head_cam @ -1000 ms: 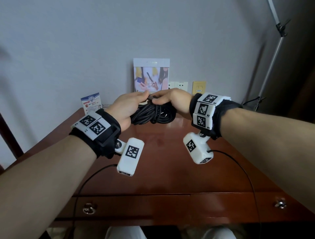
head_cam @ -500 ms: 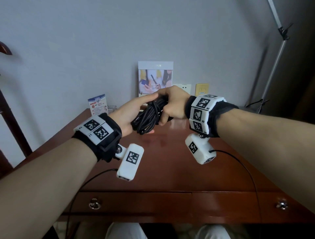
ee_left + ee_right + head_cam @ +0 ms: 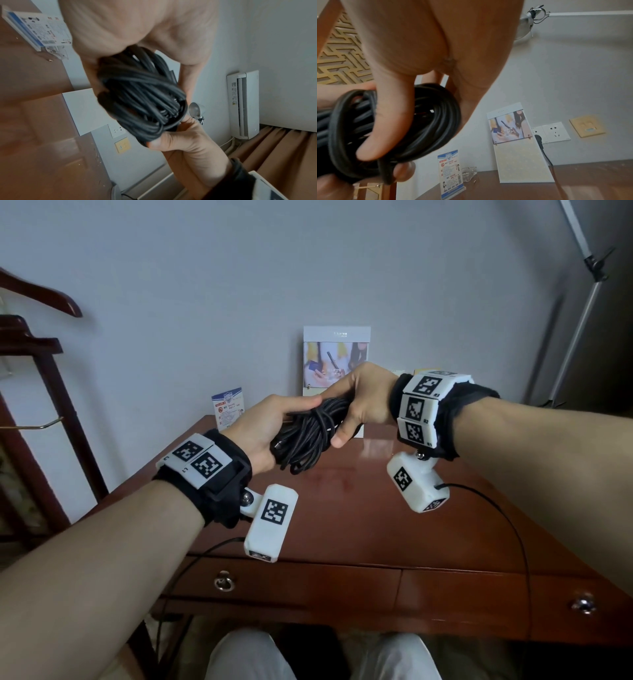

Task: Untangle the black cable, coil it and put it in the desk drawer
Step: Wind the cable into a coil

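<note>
The black cable (image 3: 310,436) is a thick coiled bundle held in the air above the back of the wooden desk (image 3: 359,518). My left hand (image 3: 270,426) grips its lower left end, fingers and thumb curled round the loops. My right hand (image 3: 359,402) grips the upper right end, thumb pressed across the strands. The left wrist view has the bundle (image 3: 142,97) between both hands. In the right wrist view my thumb crosses the coil (image 3: 423,124). Two shut desk drawers, left (image 3: 291,583) and right (image 3: 479,597), show in the front edge.
A standing calendar (image 3: 335,354), a small blue-and-white sign (image 3: 228,407) and a glass ashtray (image 3: 469,173) stand at the desk's back by the wall. A wooden rack (image 3: 37,392) stands at left, a metal stand (image 3: 582,302) at right. Wall sockets (image 3: 551,132) sit behind the calendar.
The bundle has turned from lying level between my hands to slanting, right end up. My right hand rose and my left hand dropped a little; both kept their grip.
</note>
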